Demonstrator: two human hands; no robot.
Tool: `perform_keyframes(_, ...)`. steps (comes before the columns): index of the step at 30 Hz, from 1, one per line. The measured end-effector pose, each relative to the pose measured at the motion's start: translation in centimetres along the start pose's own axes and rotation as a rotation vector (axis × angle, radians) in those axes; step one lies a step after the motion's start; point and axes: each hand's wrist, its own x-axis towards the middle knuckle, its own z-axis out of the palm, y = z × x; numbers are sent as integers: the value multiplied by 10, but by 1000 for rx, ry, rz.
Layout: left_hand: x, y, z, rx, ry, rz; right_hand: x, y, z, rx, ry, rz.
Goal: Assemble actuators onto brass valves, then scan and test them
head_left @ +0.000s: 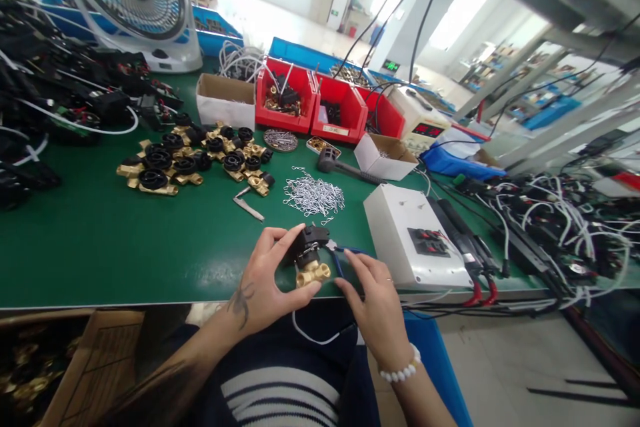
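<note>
My left hand (273, 273) is closed around a brass valve with a black housing (311, 257), thumb at the brass body and fingers at the black top. In my right hand (370, 290) is a pair of pliers (340, 257) with dark blue handles, its jaws at the side of the black housing. A white cable hangs below the valve. Just beyond my hands lies a heap of silver spring clips (314, 195). Several brass valve bodies with black caps (185, 163) are grouped to the left, near a small folded tool (249, 207).
A white box with switches (407, 233) stands close on the right, beside a tangle of cables (560, 233). A black mallet (347, 165) lies behind the clips. Red bins (337, 130), a cardboard box (226, 110) and a fan (135, 0) line the back.
</note>
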Motion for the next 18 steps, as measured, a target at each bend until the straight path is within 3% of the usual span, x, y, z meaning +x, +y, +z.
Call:
perform_keyframes(6,1,1,1,3,-2,8,11,-2,-14,-204,-249,9)
perform_keyframes(13,2,-1,-2,-52,-15,-23,17,-2,-45,40,-376,113)
perform_keyframes(16,2,-1,-4,-92,-31,-45,24,-1,-72,209,-208,206)
perform_keyframes(18,2,1,-5,-100,-42,-49,31,-5,-83,453,96,232)
